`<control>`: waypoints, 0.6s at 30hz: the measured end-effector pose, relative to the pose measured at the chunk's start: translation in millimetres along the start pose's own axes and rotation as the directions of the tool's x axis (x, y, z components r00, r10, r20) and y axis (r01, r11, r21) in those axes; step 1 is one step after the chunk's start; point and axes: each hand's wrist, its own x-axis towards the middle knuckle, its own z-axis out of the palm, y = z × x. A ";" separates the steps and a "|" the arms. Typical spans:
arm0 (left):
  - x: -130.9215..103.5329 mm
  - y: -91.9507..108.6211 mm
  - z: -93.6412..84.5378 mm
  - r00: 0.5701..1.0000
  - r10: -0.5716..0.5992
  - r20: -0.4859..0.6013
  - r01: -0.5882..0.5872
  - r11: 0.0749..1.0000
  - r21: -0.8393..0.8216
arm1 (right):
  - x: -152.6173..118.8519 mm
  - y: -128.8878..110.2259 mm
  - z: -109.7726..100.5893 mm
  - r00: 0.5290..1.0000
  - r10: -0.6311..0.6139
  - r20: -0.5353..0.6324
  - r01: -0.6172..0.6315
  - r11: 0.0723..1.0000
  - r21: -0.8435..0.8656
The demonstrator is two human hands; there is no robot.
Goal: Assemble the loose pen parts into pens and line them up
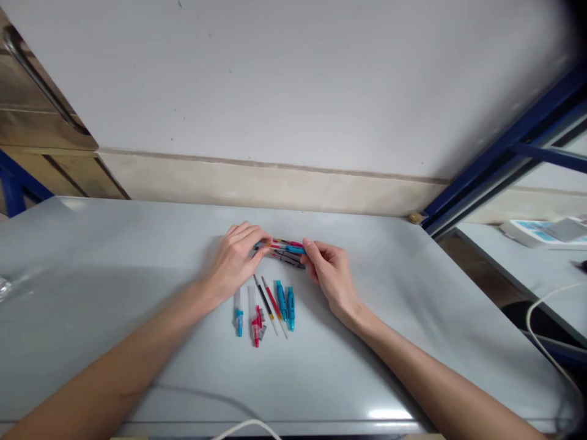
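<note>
My left hand (238,253) is closed on the left end of a pen (295,249) with blue parts. My right hand (330,269) pinches its right end between thumb and fingers. Just beneath and behind it lie several more pens, among them grey ones (288,259), partly hidden by my hands. Nearer me lie loose pen parts: a clear tube with a blue end (239,318), another with a red end (255,327), a black refill (263,297), a red refill (272,299) and two blue barrels (281,298). Small grey pieces (262,332) sit beside the red-ended tube.
The grey table (137,256) meets a pale wall at the back. Blue metal frames (499,140) stand at the right. Beyond them, a white device (541,235) rests on another surface. A white cable (250,423) crosses the front edge, and clear plastic (4,287) lies far left.
</note>
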 end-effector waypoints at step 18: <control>-1.1 -28.8 -7.1 0.969 0.085 0.233 -0.104 0.992 0.072 | -6.7 -6.5 -2.8 0.932 -0.256 0.255 0.360 0.726 -0.586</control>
